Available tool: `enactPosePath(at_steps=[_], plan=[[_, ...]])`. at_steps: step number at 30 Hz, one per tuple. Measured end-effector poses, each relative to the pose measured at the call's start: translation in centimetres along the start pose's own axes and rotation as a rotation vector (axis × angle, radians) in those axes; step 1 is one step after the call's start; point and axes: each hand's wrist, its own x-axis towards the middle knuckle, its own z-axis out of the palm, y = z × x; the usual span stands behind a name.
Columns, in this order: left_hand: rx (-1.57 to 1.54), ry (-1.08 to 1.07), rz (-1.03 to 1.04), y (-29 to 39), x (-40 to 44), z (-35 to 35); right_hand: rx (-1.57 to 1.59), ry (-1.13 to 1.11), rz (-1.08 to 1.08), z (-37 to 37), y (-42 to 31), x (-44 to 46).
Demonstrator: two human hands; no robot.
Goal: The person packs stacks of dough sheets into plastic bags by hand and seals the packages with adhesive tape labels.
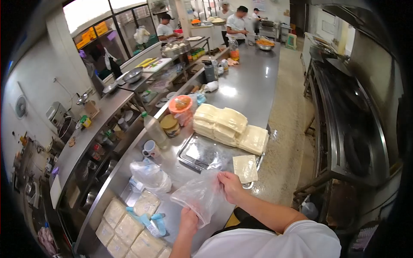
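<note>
Between my two hands a clear plastic bag (198,194) is stretched out above the steel counter. My left hand (189,218) grips its lower edge, and my right hand (229,185) pinches its upper right corner. Beyond the bag lies a metal tray (202,150) with tall stacks of pale square sheets (221,122) on its far part. One single sheet (245,168) rests at the tray's near right corner, just past my right hand. To the left of my left hand are several filled packets (129,228) and a blue-and-white tape-like strip (152,224).
A bunched plastic bag (150,175), a mug (151,148), a bottle (155,129), a gold-lidded jar (170,125) and an orange-lidded tub (181,104) line the counter's left side. A black stove (344,107) stands across the wet floor at right. Several people work at the far end.
</note>
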Motion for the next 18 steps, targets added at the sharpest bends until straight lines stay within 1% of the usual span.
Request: enactPosePath(at_steps=[1,2,3,4,5,7,9,11,13,14,16,17,18], plan=[[-0.003,0.005,0.007,-0.5,0.6,0.6,0.013,0.038,0.023,-2.1,1.0,0.0],[-0.005,0.012,0.015,-0.9,1.0,1.2,-0.066,0.049,0.022,-4.5,2.3,0.4],[0.070,0.069,0.009,-0.9,1.3,2.2,-0.144,0.059,0.023,-7.2,3.6,1.0],[0.146,0.126,0.005,-0.5,1.7,3.5,-0.222,0.067,0.025,-8.7,3.4,0.9],[0.222,0.184,0.001,-0.2,1.9,4.7,-0.209,0.114,0.061,-10.4,3.1,0.8],[0.245,0.200,0.049,0.7,2.4,6.8,-0.184,0.200,0.123,-11.7,-0.7,0.3],[0.293,0.183,0.111,1.2,3.0,8.5,-0.285,0.260,-0.080,-16.2,-1.6,3.9],[0.361,0.134,0.183,1.7,3.8,9.5,-0.819,0.424,-0.463,-21.0,-3.9,8.4],[0.379,0.074,0.220,1.5,4.7,10.0,-0.959,0.513,-0.664,-24.7,-7.4,12.6],[0.385,0.045,0.244,1.3,5.0,10.4,-0.985,0.515,-0.576,-25.5,-9.0,14.1],[0.475,0.064,0.288,0.7,5.4,11.3,-1.034,0.514,-0.407,-27.0,-11.5,17.1],[0.518,0.073,0.313,0.4,5.7,11.9,-1.053,0.531,-0.401,-27.6,-11.5,19.1],[0.515,0.079,0.311,0.3,5.8,12.7,-1.115,0.551,-0.317,-28.7,-10.7,21.5]])
